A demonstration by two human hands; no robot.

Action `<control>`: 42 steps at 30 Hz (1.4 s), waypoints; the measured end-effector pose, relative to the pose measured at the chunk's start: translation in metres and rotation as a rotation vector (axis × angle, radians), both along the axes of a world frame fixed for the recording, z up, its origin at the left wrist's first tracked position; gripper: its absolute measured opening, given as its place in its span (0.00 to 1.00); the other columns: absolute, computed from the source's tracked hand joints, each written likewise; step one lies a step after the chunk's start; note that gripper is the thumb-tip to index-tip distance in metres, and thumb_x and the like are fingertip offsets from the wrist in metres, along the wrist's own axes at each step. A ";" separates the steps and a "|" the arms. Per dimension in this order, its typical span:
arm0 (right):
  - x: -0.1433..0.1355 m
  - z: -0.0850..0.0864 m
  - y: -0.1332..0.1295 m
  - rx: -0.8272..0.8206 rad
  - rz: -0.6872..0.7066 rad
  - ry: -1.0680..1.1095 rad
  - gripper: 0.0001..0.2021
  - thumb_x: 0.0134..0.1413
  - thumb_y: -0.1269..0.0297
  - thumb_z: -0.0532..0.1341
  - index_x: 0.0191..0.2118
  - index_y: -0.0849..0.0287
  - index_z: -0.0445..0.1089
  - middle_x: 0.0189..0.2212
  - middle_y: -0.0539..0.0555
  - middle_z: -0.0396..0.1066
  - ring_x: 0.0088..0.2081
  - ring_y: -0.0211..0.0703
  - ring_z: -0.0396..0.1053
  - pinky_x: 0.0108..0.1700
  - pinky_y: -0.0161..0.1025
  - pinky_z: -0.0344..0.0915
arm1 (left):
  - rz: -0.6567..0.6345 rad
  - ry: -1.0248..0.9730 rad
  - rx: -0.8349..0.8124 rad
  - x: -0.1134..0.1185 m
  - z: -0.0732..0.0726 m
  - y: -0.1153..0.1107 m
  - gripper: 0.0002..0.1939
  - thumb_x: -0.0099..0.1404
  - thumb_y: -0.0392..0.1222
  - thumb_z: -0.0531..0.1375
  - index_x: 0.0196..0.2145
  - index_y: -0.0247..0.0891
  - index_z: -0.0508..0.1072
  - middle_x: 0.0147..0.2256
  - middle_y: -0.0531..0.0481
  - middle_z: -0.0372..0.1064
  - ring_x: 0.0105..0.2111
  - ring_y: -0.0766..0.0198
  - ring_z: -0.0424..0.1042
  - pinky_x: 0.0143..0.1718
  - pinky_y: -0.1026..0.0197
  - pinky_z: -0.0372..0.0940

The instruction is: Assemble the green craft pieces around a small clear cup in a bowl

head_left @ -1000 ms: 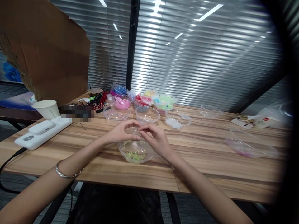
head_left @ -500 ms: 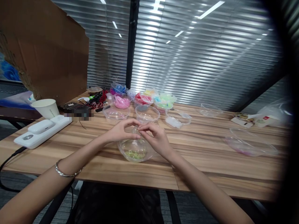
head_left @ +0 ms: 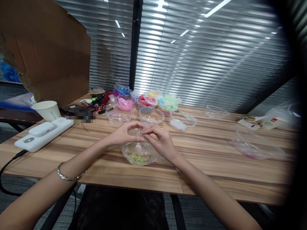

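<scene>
My left hand (head_left: 123, 134) and my right hand (head_left: 159, 140) meet at the fingertips above a clear plastic bowl (head_left: 124, 155). Small yellow-green pieces (head_left: 139, 157) lie in the bottom of that bowl. The left fingers curve in an arch, with the thumb below, against the right fingertips. My right thumb and fingers are pinched together. Whatever sits between the fingertips is too small or too clear to make out. A silver bangle (head_left: 68, 177) circles my left forearm.
Clear tubs (head_left: 151, 123) stand just beyond my hands. Behind them are tubs with pink (head_left: 125, 103), red (head_left: 146, 100) and green (head_left: 171, 102) contents. A paper cup (head_left: 47, 111) and a white power strip (head_left: 35, 143) stand left. Clear containers (head_left: 260, 148) lie right.
My hands keep nearly the same pose over the bowl. The view has shifted very slightly; nothing else has visibly moved.
</scene>
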State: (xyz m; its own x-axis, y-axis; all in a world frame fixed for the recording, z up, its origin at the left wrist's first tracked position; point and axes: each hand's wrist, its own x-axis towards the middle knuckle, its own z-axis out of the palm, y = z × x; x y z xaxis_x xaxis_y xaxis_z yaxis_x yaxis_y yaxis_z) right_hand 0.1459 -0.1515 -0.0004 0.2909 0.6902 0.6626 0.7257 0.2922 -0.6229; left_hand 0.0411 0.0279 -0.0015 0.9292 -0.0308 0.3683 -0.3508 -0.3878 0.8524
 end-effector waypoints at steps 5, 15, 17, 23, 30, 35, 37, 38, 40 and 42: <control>-0.001 0.001 0.001 0.018 0.008 -0.003 0.03 0.57 0.71 0.62 0.37 0.57 0.73 0.37 0.51 0.75 0.40 0.38 0.73 0.45 0.39 0.69 | -0.001 0.002 -0.009 0.000 0.001 -0.001 0.23 0.56 0.43 0.69 0.48 0.39 0.70 0.50 0.44 0.69 0.53 0.55 0.68 0.58 0.49 0.60; -0.001 0.000 0.000 -0.041 0.000 -0.001 0.07 0.60 0.67 0.60 0.44 0.55 0.72 0.40 0.52 0.74 0.42 0.40 0.72 0.45 0.41 0.69 | 0.001 0.018 0.023 0.000 0.003 -0.001 0.23 0.57 0.44 0.69 0.49 0.39 0.70 0.49 0.44 0.69 0.52 0.55 0.68 0.56 0.50 0.61; -0.001 -0.001 0.000 -0.042 0.006 0.011 0.08 0.60 0.67 0.60 0.45 0.55 0.72 0.41 0.52 0.74 0.42 0.40 0.72 0.46 0.41 0.69 | 0.007 0.022 0.031 0.000 0.003 -0.001 0.24 0.57 0.45 0.69 0.49 0.39 0.70 0.50 0.44 0.69 0.52 0.55 0.68 0.56 0.50 0.61; 0.000 -0.002 0.001 -0.027 0.012 0.026 0.08 0.60 0.67 0.60 0.45 0.56 0.71 0.41 0.53 0.73 0.43 0.40 0.72 0.47 0.42 0.69 | 0.006 0.026 0.049 -0.001 0.006 -0.002 0.25 0.57 0.45 0.69 0.50 0.39 0.69 0.50 0.44 0.68 0.52 0.56 0.68 0.55 0.51 0.62; -0.001 -0.002 0.001 -0.024 0.029 0.023 0.07 0.60 0.69 0.59 0.44 0.56 0.70 0.41 0.52 0.73 0.43 0.39 0.71 0.47 0.40 0.69 | -0.003 0.015 0.030 0.000 0.007 -0.003 0.24 0.57 0.45 0.69 0.50 0.40 0.69 0.50 0.45 0.68 0.51 0.58 0.68 0.55 0.52 0.62; -0.001 -0.002 0.001 -0.032 0.011 0.028 0.06 0.61 0.68 0.59 0.43 0.55 0.69 0.39 0.51 0.72 0.42 0.39 0.71 0.44 0.39 0.68 | -0.008 0.029 0.022 -0.003 0.009 -0.005 0.23 0.57 0.45 0.68 0.50 0.40 0.70 0.50 0.45 0.68 0.51 0.57 0.68 0.54 0.52 0.63; -0.001 -0.002 0.002 -0.037 0.011 0.034 0.06 0.60 0.67 0.60 0.43 0.55 0.70 0.39 0.51 0.72 0.41 0.39 0.71 0.44 0.39 0.68 | -0.008 0.032 0.023 -0.003 0.010 -0.005 0.23 0.57 0.45 0.68 0.50 0.40 0.70 0.50 0.45 0.68 0.51 0.57 0.69 0.54 0.52 0.63; 0.000 -0.002 0.002 -0.040 0.011 0.035 0.06 0.60 0.67 0.60 0.43 0.56 0.70 0.39 0.51 0.72 0.41 0.38 0.71 0.44 0.38 0.68 | -0.007 0.031 0.028 -0.004 0.009 -0.005 0.23 0.58 0.45 0.68 0.49 0.40 0.70 0.50 0.45 0.68 0.51 0.57 0.69 0.53 0.52 0.63; 0.000 -0.002 0.001 -0.046 0.011 0.035 0.05 0.60 0.67 0.60 0.42 0.56 0.70 0.38 0.51 0.72 0.41 0.38 0.71 0.44 0.38 0.68 | -0.007 0.029 0.041 -0.004 0.009 -0.004 0.23 0.58 0.45 0.68 0.49 0.39 0.70 0.50 0.45 0.68 0.51 0.57 0.69 0.54 0.52 0.63; -0.001 -0.002 0.001 -0.051 0.009 0.035 0.04 0.60 0.67 0.59 0.41 0.56 0.70 0.38 0.51 0.72 0.41 0.39 0.71 0.44 0.38 0.67 | -0.009 0.025 0.049 -0.003 0.009 -0.004 0.23 0.58 0.45 0.68 0.50 0.39 0.70 0.50 0.45 0.68 0.51 0.57 0.68 0.54 0.52 0.62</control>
State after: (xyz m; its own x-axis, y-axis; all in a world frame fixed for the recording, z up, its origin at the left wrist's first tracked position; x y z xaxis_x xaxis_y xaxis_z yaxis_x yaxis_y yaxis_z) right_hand 0.1451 -0.1506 -0.0022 0.3073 0.7252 0.6162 0.7007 0.2657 -0.6621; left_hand 0.0381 0.0240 0.0074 0.9377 -0.0568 0.3428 -0.3332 -0.4266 0.8408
